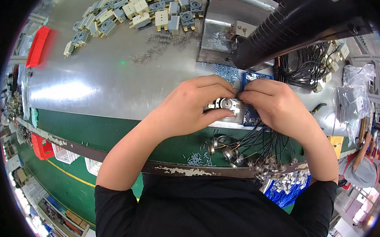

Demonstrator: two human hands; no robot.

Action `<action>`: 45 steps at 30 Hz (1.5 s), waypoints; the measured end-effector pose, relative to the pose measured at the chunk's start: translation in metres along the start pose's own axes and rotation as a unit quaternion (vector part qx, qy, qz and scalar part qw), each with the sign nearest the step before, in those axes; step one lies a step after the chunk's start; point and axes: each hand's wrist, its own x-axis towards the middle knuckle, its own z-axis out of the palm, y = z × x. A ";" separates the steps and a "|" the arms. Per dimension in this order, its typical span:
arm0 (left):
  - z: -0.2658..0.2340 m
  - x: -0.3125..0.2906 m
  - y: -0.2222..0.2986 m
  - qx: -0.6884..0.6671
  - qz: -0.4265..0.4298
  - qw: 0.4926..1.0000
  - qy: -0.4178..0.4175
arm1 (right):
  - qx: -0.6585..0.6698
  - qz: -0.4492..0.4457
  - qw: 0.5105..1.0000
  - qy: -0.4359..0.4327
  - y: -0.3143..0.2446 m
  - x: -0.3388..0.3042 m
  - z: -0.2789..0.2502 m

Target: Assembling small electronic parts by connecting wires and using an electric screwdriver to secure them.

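My left hand [199, 101] is closed around a small part with a round metal top [227, 104], pinched between thumb and fingers above the steel bench edge. My right hand [277, 103] is beside it, fingertips pressed together close to the left fingers. Whatever they grip is hidden. Under the right hand lies a blue tray [250, 117] of small metal pieces, partly covered by the fingers. A pile of small screws [226, 72] lies just beyond both hands. Below the right hand, round metal parts [231, 153] on black wires lie on the green mat.
Grey and white block-shaped housings [161, 19] cover the back of the bench, with loose springs [176, 43] before them. A dark machine arm [283, 31] overhangs the right hand. Coiled black cables [300, 66] lie at right; loose screws [199, 159] sit near the front edge.
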 end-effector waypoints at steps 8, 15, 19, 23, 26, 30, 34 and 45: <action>-0.007 0.001 -0.003 0.004 0.005 1.000 0.004 | 0.085 0.124 0.986 0.074 -0.017 0.016 -0.005; 0.005 -0.012 -0.007 0.030 0.023 0.999 0.026 | 0.019 0.155 0.982 0.107 -0.032 0.010 0.018; 0.010 -0.005 -0.001 0.025 0.051 0.998 0.032 | 0.037 0.129 0.980 0.149 -0.041 0.004 0.016; 0.005 -0.014 -0.006 0.030 0.040 0.998 0.040 | 0.082 0.071 0.988 0.112 -0.032 0.004 0.022; 0.006 -0.013 -0.013 0.039 0.054 0.997 0.050 | 0.038 0.068 0.988 0.131 -0.040 0.010 0.018; 0.001 -0.011 -0.007 0.031 0.023 0.999 0.022 | 0.112 0.189 0.963 0.159 -0.031 0.005 0.027; 0.003 -0.015 -0.002 0.028 0.008 0.999 0.036 | 0.130 0.195 0.965 0.120 -0.030 0.008 0.026; -0.002 -0.010 -0.006 0.034 0.009 0.999 0.032 | 0.066 0.135 0.983 0.102 -0.011 0.012 0.024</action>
